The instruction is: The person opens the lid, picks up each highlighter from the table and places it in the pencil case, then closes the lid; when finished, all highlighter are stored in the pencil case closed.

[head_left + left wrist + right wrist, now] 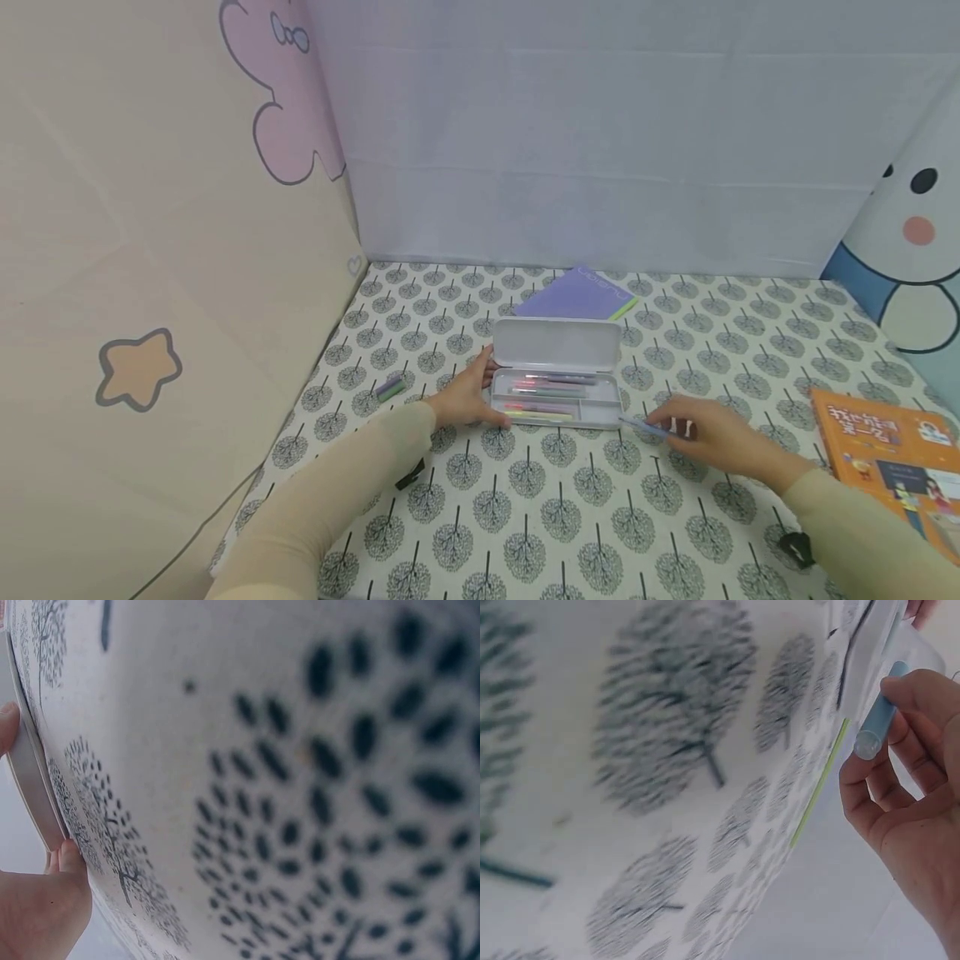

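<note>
An open white pencil case [600, 414] lies on the patterned cloth, its lid [557, 345] tilted back. Several coloured pens [553, 390] lie in its back compartment, and others [540, 412] in the front left one; the front right compartment is bare. My left hand [467, 397] grips the left end of the case, thumb at the front corner, fingers toward the hinge. At the front right corner, my right hand [705, 429] pinches a light blue pen [881, 720] between thumb and fingers. The pen's far tip is right at the case rim.
Left of the case lie a green and a purple short pen-like piece [390, 387]. A purple notebook [576, 293] is behind the lid. An orange book [888, 454] sits at the right edge. Fabric walls stand at the back and sides.
</note>
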`<state>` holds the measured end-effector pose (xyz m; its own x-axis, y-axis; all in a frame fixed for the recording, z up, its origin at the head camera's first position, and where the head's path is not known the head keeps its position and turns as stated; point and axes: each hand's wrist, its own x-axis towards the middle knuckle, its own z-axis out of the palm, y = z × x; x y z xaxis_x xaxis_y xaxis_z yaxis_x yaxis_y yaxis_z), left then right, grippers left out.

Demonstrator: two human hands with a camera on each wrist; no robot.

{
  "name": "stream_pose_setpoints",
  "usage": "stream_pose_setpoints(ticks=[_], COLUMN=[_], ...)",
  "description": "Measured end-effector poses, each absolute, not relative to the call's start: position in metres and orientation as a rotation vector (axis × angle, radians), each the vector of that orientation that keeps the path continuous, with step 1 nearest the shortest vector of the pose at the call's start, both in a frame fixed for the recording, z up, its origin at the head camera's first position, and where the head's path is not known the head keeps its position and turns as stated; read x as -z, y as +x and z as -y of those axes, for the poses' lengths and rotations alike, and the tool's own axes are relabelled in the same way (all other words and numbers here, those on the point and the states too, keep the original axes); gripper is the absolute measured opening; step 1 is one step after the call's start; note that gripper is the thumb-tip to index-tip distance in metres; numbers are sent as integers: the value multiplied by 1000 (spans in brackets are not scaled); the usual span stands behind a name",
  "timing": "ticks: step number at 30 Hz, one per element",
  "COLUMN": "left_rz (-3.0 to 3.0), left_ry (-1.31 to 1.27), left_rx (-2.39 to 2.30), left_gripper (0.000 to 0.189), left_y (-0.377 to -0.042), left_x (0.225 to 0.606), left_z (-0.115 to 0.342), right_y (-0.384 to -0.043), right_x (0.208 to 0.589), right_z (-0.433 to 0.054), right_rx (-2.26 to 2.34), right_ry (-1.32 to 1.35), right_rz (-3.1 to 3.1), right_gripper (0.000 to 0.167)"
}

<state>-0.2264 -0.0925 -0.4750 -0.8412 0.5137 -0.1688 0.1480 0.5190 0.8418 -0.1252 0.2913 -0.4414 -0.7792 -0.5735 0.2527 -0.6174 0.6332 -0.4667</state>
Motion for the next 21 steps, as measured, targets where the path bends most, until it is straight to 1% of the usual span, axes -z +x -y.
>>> stream_pose_setpoints(ticks=[7,14,21], left_rz=[-2367,-2357,-2348], left_ry=[542,533,551], left_rx=[-1254,-1274,-1285], left_gripper=[138,138,139], left_y=[-224,-223,-225], left_x=[474,473,473], left_z=[91,92,92], right_y=[-146,-163,-178], right_x=[439,433,429], right_z=[-260,-229,-204], right_rx=[-900,-867,-897], right_ry=[1161,1112,1195], right_rz=[2698,2844,2838], right_gripper=[33,30,29])
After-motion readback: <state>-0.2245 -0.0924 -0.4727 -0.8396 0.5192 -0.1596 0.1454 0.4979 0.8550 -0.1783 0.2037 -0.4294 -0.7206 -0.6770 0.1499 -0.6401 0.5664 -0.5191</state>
